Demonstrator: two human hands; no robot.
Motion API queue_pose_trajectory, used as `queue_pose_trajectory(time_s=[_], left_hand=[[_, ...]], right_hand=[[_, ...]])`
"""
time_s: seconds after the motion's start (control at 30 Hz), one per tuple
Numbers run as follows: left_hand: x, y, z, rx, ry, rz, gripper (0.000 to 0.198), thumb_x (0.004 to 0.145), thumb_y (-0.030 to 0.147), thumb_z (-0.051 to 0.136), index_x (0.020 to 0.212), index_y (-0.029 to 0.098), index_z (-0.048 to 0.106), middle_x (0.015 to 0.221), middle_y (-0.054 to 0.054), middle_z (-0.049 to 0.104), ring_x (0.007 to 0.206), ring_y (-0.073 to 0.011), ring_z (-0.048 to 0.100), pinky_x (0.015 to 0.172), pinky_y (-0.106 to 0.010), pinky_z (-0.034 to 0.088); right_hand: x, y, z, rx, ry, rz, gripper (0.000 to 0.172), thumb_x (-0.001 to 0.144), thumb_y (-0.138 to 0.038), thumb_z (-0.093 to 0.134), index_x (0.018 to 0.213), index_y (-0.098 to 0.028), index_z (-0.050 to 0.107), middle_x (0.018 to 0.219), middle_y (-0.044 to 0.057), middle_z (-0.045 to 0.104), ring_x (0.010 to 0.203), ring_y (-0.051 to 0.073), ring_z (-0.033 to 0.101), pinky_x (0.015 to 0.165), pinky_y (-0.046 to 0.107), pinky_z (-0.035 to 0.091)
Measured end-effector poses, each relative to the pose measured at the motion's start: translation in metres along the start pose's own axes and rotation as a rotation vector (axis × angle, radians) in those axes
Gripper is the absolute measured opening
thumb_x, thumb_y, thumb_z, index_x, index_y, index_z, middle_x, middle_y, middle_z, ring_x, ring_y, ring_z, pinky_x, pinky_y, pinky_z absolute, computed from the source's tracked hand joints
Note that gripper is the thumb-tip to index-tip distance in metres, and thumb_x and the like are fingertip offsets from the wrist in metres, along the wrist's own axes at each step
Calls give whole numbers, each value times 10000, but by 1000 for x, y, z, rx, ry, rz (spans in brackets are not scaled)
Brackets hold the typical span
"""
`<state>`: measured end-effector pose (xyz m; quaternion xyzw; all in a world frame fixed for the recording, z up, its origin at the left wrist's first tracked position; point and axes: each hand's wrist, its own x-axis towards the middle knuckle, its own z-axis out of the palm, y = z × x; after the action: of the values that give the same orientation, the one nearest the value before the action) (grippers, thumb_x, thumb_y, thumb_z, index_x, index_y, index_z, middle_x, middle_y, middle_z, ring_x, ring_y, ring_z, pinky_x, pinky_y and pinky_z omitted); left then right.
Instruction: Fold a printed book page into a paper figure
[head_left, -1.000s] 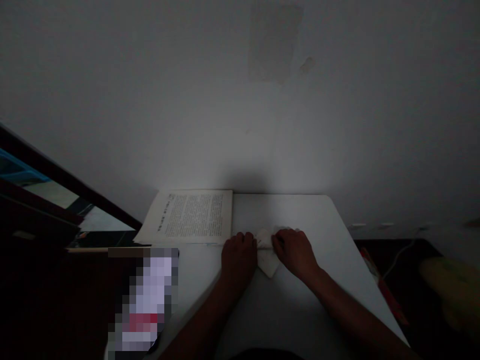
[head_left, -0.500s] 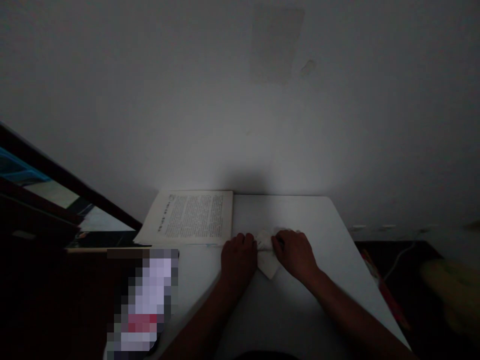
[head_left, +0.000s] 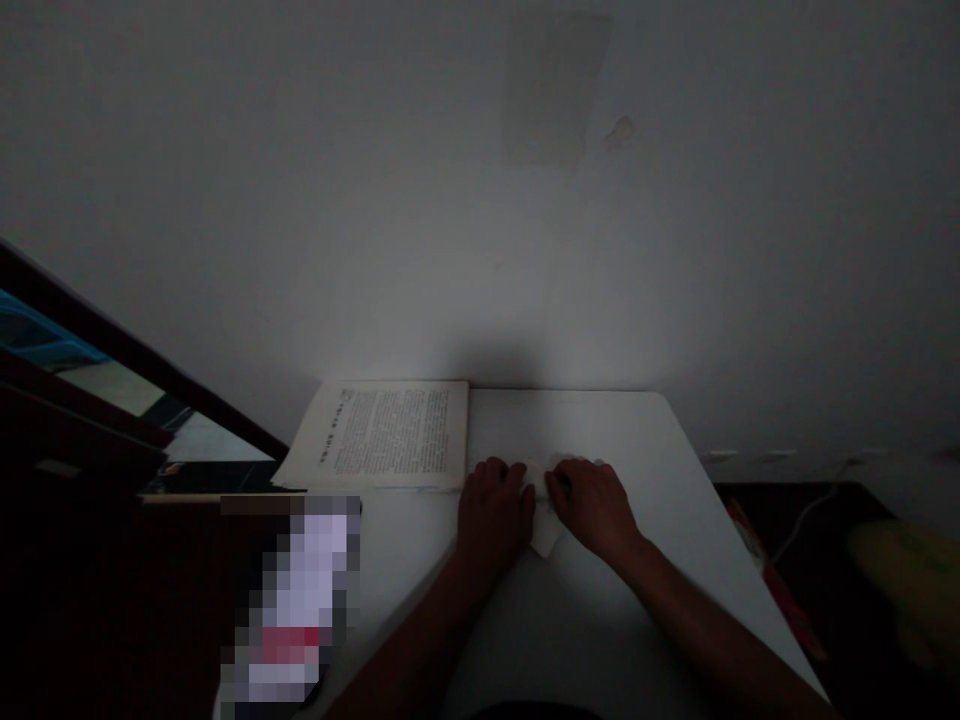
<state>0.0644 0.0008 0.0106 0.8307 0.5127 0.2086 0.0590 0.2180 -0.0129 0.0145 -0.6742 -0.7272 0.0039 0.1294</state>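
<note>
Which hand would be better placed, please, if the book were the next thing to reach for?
Probably the left hand: it lies close to the book, while the right hand is farther off, at the right edge of the paper.

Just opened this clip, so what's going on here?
A person has both hands on a small pale piece, apparently paper, at a white table. The left hand covers part of it, and the right hand is at its other side; the exact grip is too dark to tell. A printed page lies beyond the left hand.
</note>
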Motion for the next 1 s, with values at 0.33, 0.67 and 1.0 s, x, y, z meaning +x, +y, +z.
queue_pose_trajectory(time_s=[0.33, 0.67, 1.0], left_hand=[[3, 3, -1, 36, -58, 21, 301, 873, 241, 421, 1145, 220, 547, 942, -75, 513, 881, -211, 475, 783, -363, 399], [4, 4, 1, 67, -76, -2, 338, 850, 261, 450, 1180, 241, 522, 949, -68, 507, 889, -216, 472, 780, -363, 377], [1, 0, -1, 4, -78, 13, 373, 816, 281, 493, 1183, 221, 525, 951, -71, 501, 891, -213, 467, 803, -360, 392]], right_hand=[[2, -1, -1, -14, -36, 14, 260, 887, -301, 420, 731, -180, 589, 756, 50, 660, 752, 199, 598, 710, 332, 309], [2, -2, -2, -27, -38, 17, 263, 885, -307, 419, 739, -179, 597, 757, 47, 660, 741, 193, 595, 705, 327, 300], [2, -2, -2, -16, -33, 24, 264, 885, -305, 419, 735, -183, 598, 753, 43, 657, 747, 196, 595, 714, 333, 301]])
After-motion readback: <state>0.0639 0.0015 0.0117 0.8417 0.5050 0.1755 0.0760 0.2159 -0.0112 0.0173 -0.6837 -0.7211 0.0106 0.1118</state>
